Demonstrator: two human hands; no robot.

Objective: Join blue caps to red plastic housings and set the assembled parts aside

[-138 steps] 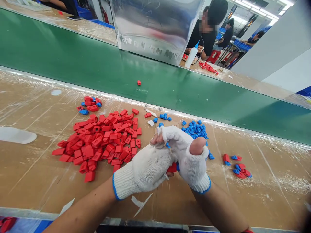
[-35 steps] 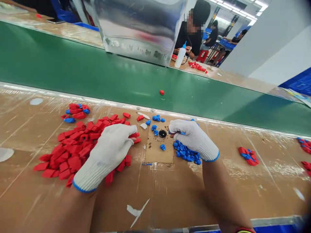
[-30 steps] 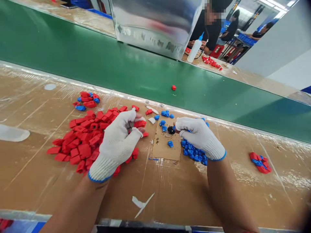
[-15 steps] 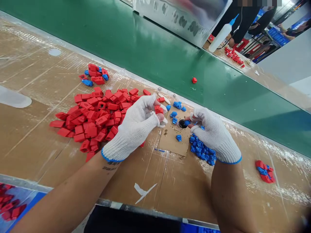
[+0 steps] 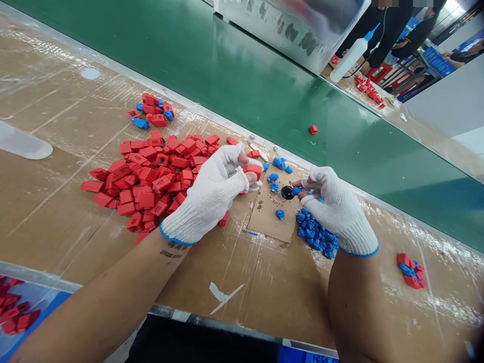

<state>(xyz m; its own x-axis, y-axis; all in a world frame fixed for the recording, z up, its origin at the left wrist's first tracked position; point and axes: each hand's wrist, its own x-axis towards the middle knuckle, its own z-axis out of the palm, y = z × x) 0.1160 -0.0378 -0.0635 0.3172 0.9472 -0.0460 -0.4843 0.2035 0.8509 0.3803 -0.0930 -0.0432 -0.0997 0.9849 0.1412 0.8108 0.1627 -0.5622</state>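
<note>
My left hand [image 5: 212, 194], in a white knit glove with bare fingertips, pinches a red block [image 5: 254, 172] beside the cardboard piece [image 5: 270, 217]. My right hand [image 5: 335, 209], gloved the same way, grips a small blue piece [image 5: 296, 191] at the edge of a round black spot [image 5: 287, 192] on the cardboard. Several loose blue pieces lie around that spot. A large heap of red blocks [image 5: 145, 186] spreads to the left of my left hand. Below my right hand sits a pile of blue pieces [image 5: 315, 234].
Small red-and-blue clusters lie at upper left [image 5: 153, 111] and far right [image 5: 412, 271]. Beyond the table's rim runs a green surface [image 5: 242, 91] with one red block [image 5: 313, 129]. A white bottle [image 5: 350, 60] stands near a person [image 5: 393, 30]. A torn white strip [image 5: 225, 297] lies in front.
The red block in my left hand has turned and shows a longer side. My right hand stays at the black spot with the blue piece. The whole view has shifted slightly.
</note>
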